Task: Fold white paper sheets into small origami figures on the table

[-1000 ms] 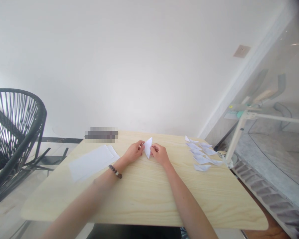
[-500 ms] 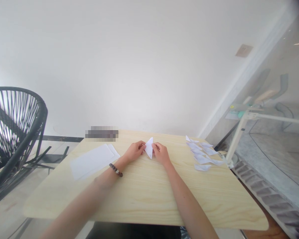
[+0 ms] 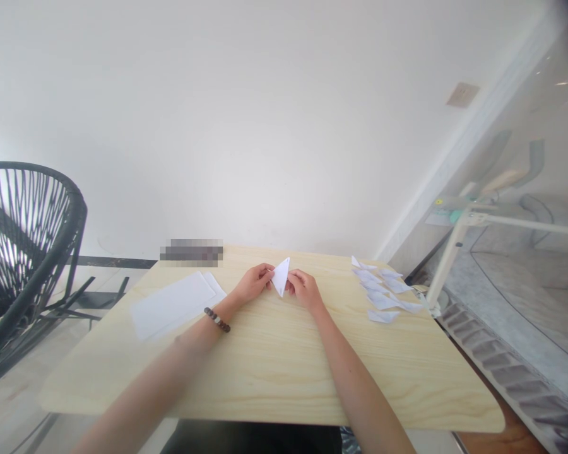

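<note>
A small folded white paper triangle (image 3: 281,277) is held up between my two hands, above the middle of the table (image 3: 265,366). My left hand (image 3: 255,282) pinches its left side between thumb and fingers. On the other side, the fingers of my right hand (image 3: 305,289) are closed at the triangle's right edge. Part of those fingertips is hidden behind the paper. A beaded bracelet (image 3: 217,320) circles my left wrist.
Flat white paper sheets (image 3: 170,307) lie at the table's left. Several folded paper pieces (image 3: 378,293) lie in rows on the right. A blurred dark object (image 3: 192,253) sits at the back left. A black woven chair (image 3: 33,239) stands left, a white metal frame (image 3: 447,265) right.
The paper triangle has tilted, its upper tip leaning slightly right and its lower tip moving left. Both hands keep their grip with small finger shifts.
</note>
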Demonstrator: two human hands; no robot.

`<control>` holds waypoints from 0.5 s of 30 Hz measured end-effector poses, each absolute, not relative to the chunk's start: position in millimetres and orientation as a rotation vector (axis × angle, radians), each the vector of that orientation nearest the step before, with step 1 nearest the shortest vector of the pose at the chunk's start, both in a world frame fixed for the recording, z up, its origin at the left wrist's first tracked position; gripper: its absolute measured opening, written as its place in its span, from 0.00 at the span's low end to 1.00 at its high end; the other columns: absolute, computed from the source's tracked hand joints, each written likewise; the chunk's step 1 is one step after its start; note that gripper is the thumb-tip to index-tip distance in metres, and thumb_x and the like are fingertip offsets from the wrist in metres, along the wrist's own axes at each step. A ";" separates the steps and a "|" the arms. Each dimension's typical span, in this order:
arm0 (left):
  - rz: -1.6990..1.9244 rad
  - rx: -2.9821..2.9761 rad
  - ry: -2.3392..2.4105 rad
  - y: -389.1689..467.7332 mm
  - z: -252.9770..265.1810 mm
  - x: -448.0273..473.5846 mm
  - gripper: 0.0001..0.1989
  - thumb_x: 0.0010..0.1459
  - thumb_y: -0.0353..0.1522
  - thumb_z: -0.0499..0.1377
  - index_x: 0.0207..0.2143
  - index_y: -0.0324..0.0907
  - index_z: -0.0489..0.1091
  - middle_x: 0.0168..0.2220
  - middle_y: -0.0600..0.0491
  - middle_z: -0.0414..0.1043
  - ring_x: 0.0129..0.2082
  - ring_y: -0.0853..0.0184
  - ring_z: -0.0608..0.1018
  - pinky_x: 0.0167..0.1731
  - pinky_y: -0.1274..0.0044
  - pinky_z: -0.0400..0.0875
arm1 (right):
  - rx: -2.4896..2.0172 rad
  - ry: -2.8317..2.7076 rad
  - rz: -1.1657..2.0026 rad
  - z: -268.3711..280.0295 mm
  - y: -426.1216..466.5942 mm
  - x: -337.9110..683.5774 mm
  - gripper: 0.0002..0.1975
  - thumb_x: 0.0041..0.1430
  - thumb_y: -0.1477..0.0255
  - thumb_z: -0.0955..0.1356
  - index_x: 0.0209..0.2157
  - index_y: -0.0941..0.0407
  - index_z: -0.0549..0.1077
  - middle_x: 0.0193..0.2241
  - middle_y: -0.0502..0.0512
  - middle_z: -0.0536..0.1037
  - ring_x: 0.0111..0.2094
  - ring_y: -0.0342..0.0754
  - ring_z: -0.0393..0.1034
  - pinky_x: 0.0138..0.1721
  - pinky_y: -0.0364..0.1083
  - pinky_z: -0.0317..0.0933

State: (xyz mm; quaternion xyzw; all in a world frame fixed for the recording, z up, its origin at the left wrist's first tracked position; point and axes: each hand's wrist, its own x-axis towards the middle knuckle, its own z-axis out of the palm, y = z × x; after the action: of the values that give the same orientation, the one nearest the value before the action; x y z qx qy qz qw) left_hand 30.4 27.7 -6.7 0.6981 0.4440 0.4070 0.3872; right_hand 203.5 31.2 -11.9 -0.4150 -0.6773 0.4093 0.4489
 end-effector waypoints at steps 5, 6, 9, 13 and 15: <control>1.042 1.738 1.120 27.6 -7.7 31.1 0.18 0.53 0.41 0.48 0.38 0.36 0.63 0.20 0.56 0.65 0.17 0.75 0.64 0.17 0.82 0.55 | -1.011 -1.673 1.023 -10.7 30.4 203.4 0.11 0.49 0.66 0.60 0.24 0.58 0.69 0.18 0.50 0.71 0.17 0.39 0.61 0.21 0.39 0.57; 1.048 1.731 1.115 27.7 -7.7 31.1 0.18 0.53 0.41 0.48 0.38 0.36 0.63 0.20 0.56 0.65 0.17 0.75 0.64 0.18 0.82 0.56 | -1.014 -1.672 1.029 -10.8 30.6 203.4 0.11 0.49 0.67 0.60 0.25 0.58 0.69 0.18 0.50 0.71 0.17 0.39 0.61 0.21 0.39 0.57; 1.055 1.724 1.094 28.3 -8.4 30.7 0.17 0.53 0.41 0.48 0.37 0.36 0.64 0.20 0.56 0.65 0.17 0.75 0.64 0.18 0.82 0.56 | -1.014 -1.672 1.058 -10.9 30.8 203.7 0.09 0.48 0.68 0.61 0.25 0.58 0.69 0.18 0.49 0.71 0.17 0.39 0.61 0.21 0.39 0.57; 1.053 1.733 1.074 29.9 -10.7 29.8 0.17 0.54 0.40 0.48 0.38 0.36 0.63 0.21 0.55 0.65 0.18 0.74 0.65 0.17 0.82 0.55 | -1.007 -1.682 1.106 -9.6 30.5 203.8 0.09 0.47 0.68 0.62 0.26 0.59 0.69 0.18 0.50 0.71 0.17 0.39 0.61 0.21 0.39 0.58; 1.053 1.736 1.068 30.5 -11.7 29.5 0.17 0.54 0.40 0.48 0.39 0.36 0.63 0.21 0.55 0.65 0.18 0.74 0.65 0.17 0.82 0.55 | -1.003 -1.677 1.117 -9.0 30.4 203.7 0.09 0.47 0.68 0.62 0.26 0.59 0.69 0.18 0.50 0.71 0.18 0.39 0.62 0.21 0.39 0.58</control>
State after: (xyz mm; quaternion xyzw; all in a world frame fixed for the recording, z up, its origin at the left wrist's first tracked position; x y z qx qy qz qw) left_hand 29.5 30.5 -11.7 0.6899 0.4244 0.4182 0.4111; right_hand 203.7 30.4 -9.0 -0.4020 -0.6724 0.4479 0.4308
